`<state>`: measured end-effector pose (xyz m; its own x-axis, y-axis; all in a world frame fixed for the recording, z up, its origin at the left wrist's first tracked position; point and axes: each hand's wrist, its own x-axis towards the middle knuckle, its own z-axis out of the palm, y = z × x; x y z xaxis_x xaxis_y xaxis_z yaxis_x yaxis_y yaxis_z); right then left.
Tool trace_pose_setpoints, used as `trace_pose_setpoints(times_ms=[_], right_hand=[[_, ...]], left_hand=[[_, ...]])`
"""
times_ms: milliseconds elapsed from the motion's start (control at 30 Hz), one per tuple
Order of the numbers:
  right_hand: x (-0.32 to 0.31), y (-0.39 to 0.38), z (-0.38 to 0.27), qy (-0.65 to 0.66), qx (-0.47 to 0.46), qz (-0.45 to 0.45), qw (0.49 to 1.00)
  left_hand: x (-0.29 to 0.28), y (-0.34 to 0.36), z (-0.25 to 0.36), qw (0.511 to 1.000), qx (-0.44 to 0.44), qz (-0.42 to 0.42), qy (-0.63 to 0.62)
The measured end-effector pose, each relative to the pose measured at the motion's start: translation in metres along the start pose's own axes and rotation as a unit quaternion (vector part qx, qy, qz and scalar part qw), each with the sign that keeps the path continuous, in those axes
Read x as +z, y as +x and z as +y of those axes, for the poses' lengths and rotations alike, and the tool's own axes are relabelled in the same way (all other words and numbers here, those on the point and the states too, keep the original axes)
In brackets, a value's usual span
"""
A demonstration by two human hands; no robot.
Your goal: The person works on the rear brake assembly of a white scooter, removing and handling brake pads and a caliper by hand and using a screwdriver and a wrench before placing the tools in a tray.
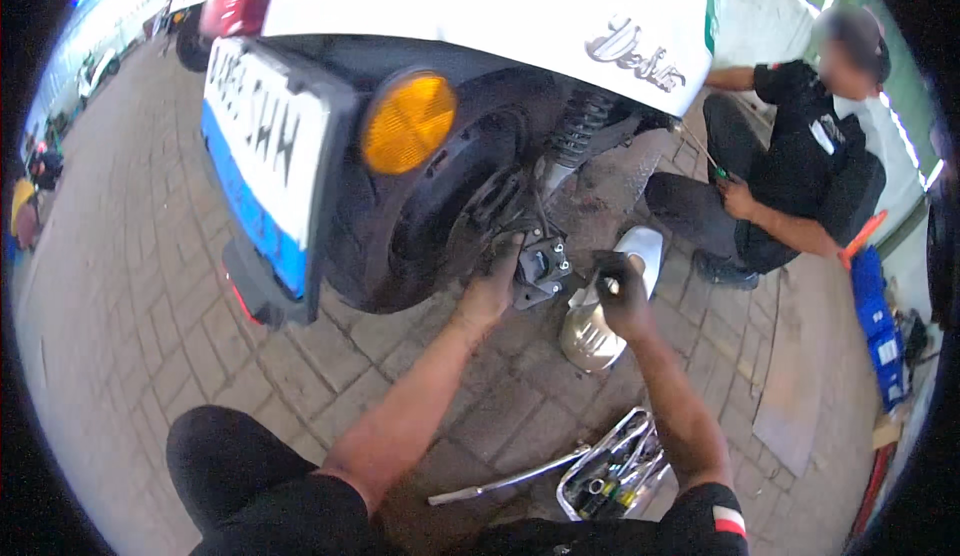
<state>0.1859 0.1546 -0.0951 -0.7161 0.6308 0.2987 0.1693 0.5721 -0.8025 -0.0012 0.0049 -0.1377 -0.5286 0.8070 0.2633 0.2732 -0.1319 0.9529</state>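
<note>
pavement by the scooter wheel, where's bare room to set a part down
Bare paving left of the rear wheel, under the plate. Crowded right of it: both hands at the caliper, exhaust, tool tray and bar.

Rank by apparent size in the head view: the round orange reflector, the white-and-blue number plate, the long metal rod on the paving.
1. White-and-blue number plate, clearly largest.
2. Round orange reflector.
3. Long metal rod: longer than the reflector but very thin; it lies nearer the camera, so this order is unsure.
</note>
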Motion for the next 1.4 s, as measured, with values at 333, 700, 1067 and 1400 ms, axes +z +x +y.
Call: trace_pose_setpoints(times_ms=[333,700,1067,1400], right_hand=[[-0.024,-0.015,-0.128,-0.029,-0.046,0.096,0.994],[-0.007,-0.017,-0.154,-0.023,-0.043,0.078,0.996],[-0.021,-0.002,-0.150,-0.162,-0.105,0.025,0.981],[-0.016,-0.001,-0.175,-0.163,-0.126,0.132,0.970]], left_hand=[[-0.011,0.002,0.030,0.989,-0.004,-0.046,0.142],[-0.019,-0.004,0.035,0.975,0.004,-0.043,0.216],[-0.012,-0.003,0.059,1.000,0.009,0.019,-0.017],[-0.005,0.003,0.037,0.988,0.113,0.062,0.081]])
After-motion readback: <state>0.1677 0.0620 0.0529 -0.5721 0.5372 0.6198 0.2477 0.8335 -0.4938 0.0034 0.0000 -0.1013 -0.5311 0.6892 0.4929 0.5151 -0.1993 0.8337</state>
